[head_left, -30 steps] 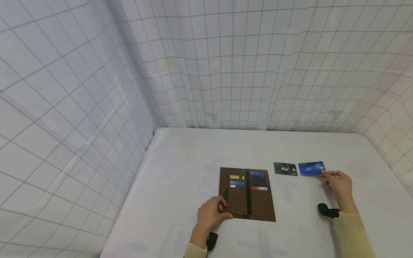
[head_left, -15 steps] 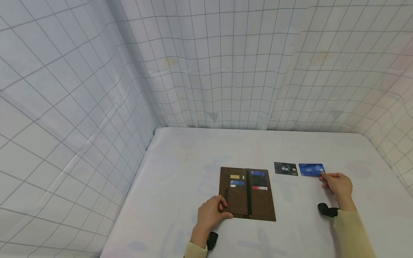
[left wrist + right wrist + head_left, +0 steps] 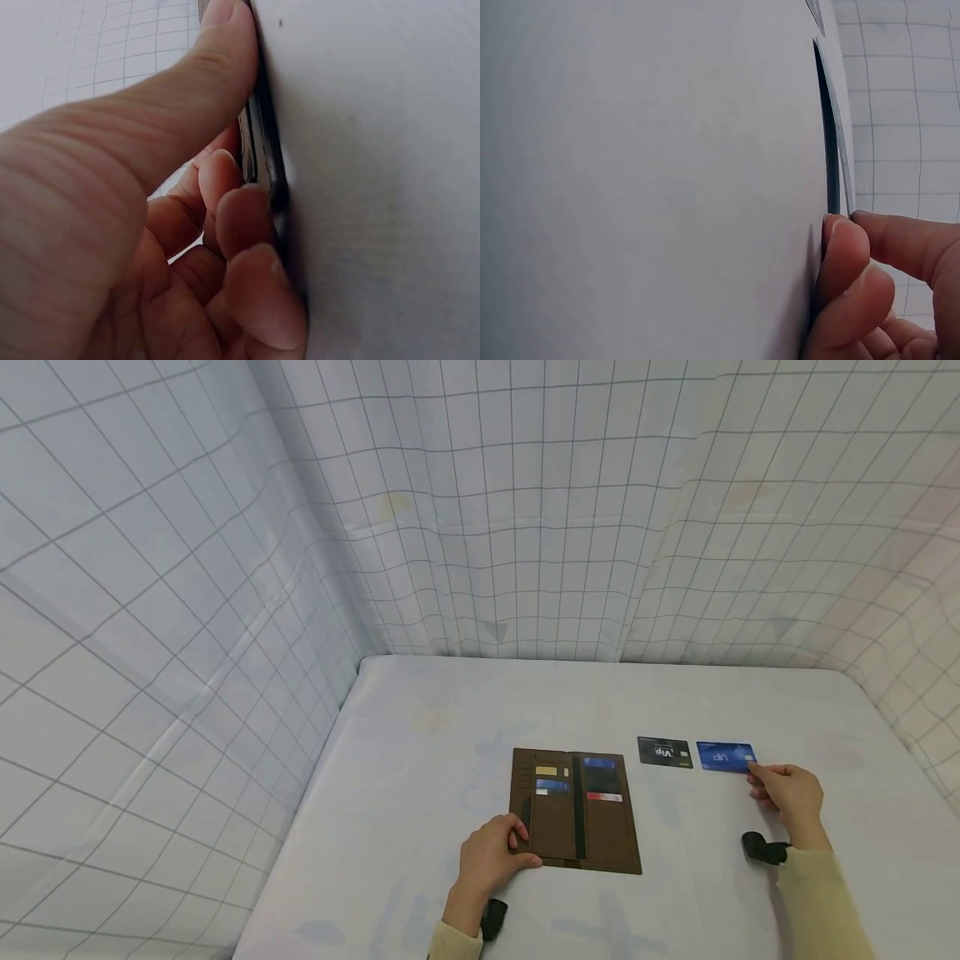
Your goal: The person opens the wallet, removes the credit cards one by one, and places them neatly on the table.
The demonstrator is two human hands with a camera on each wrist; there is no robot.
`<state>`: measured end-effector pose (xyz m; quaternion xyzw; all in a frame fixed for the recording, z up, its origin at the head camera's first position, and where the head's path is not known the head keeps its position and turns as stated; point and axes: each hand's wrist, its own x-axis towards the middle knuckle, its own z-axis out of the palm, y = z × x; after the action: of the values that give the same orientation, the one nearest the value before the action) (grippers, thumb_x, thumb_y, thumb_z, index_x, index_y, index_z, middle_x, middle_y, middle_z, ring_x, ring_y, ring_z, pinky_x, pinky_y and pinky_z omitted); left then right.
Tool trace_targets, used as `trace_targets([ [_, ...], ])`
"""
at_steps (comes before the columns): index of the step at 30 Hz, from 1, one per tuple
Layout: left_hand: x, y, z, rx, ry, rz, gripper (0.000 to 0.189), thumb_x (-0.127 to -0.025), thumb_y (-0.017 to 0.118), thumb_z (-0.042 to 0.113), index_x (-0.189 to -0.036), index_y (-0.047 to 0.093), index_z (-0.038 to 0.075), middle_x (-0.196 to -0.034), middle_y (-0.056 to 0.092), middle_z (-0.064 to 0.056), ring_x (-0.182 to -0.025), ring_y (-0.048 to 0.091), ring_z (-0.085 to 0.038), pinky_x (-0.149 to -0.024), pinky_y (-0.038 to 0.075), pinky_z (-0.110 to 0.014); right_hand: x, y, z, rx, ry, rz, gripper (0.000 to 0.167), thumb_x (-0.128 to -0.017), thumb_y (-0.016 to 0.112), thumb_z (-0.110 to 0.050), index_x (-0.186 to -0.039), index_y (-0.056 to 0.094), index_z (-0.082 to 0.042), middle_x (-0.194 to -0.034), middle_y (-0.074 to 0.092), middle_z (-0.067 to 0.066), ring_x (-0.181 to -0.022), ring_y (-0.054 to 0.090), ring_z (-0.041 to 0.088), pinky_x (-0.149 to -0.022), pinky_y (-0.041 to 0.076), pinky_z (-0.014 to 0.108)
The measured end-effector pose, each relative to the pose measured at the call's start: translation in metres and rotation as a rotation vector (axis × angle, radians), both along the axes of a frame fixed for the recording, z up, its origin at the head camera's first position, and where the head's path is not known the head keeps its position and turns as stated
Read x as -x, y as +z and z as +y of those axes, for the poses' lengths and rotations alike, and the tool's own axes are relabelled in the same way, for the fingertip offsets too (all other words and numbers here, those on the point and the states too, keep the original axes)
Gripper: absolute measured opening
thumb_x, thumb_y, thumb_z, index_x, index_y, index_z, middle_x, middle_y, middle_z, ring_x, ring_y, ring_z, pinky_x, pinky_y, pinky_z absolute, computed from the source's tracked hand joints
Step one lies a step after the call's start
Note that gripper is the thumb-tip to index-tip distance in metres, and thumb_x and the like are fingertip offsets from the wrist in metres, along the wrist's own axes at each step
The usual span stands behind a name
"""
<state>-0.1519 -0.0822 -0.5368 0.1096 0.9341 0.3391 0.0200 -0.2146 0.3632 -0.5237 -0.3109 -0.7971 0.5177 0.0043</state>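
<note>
A brown wallet (image 3: pixel 551 827) lies unfolded on the white-covered table, with several cards in its slots. At its near left corner my left hand (image 3: pixel 489 857) grips the edge; the left wrist view shows the thumb (image 3: pixel 214 64) on the wallet's edge and the fingers curled against it. To the right, my right hand (image 3: pixel 792 793) pinches the right corner of a blue VIP card (image 3: pixel 722 757) between thumb and finger. In the right wrist view the blue card (image 3: pixel 841 142) stands slightly off the table at the pinched end. Left of it lies a black VIP card (image 3: pixel 663 752), apart from the hand.
White cloth (image 3: pixel 435 710) covers the table. Grid-patterned curtains (image 3: pixel 525 527) hang behind it and along both sides. A black wrist camera (image 3: pixel 763 848) sits at the right wrist, and another black wrist camera (image 3: pixel 493 919) at the left.
The blue card has turned slightly and shifted a little right and nearer, with the right hand still pinching it. The left hand, wallet and black card look unmoved.
</note>
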Motion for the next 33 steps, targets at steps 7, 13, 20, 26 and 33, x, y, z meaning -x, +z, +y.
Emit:
trace_targets([
  [7,0.0009,-0.0010,-0.0005,0.000,-0.004,0.006,0.035,-0.067,0.085,0.037,-0.084,0.059,0.020,-0.068,0.043,0.013,-0.053,0.039,-0.006,-0.050,0.034,-0.026,0.0001,-0.0009,0.0014,-0.007,0.013,0.005,0.041,-0.094,0.057,-0.027,-0.111,0.051,0.010,-0.061,0.060,-0.007,-0.051,0.059,0.008,-0.047,0.047,0.025],
  [13,0.0012,-0.0004,-0.0001,0.007,0.005,-0.014,0.035,-0.067,0.085,0.038,-0.084,0.059,0.021,-0.067,0.043,0.013,-0.053,0.039,-0.006,-0.050,0.033,-0.026,-0.0005,-0.0027,0.0024,-0.003,0.007,0.010,0.042,-0.094,0.058,-0.027,-0.111,0.050,0.011,-0.061,0.060,-0.005,-0.051,0.059,0.008,-0.046,0.046,0.024],
  [20,0.0008,-0.0012,-0.0003,0.007,0.004,-0.023,0.034,-0.067,0.084,0.039,-0.084,0.059,0.022,-0.068,0.043,0.013,-0.054,0.039,-0.006,-0.050,0.034,-0.026,-0.0018,-0.0040,0.0013,0.003,-0.002,0.021,0.043,-0.094,0.058,-0.027,-0.111,0.050,0.012,-0.061,0.059,-0.003,-0.050,0.058,0.009,-0.047,0.047,0.024],
  [26,0.0007,-0.0023,-0.0009,0.003,-0.001,-0.006,0.035,-0.067,0.084,0.039,-0.083,0.059,0.022,-0.068,0.043,0.013,-0.054,0.038,-0.005,-0.050,0.033,-0.025,-0.0017,-0.0037,0.0008,0.001,-0.027,0.001,0.046,-0.095,0.055,-0.030,-0.113,0.049,0.012,-0.061,0.058,-0.003,-0.050,0.058,0.009,-0.047,0.047,0.024],
  [33,0.0001,-0.0016,-0.0005,0.002,-0.001,-0.015,0.035,-0.067,0.085,0.038,-0.084,0.059,0.021,-0.068,0.043,0.012,-0.054,0.039,-0.006,-0.050,0.034,-0.026,-0.0020,-0.0034,0.0005,0.000,-0.025,-0.014,0.051,-0.096,0.054,-0.033,-0.119,0.046,0.012,-0.063,0.058,-0.002,-0.051,0.058,0.010,-0.047,0.048,0.023],
])
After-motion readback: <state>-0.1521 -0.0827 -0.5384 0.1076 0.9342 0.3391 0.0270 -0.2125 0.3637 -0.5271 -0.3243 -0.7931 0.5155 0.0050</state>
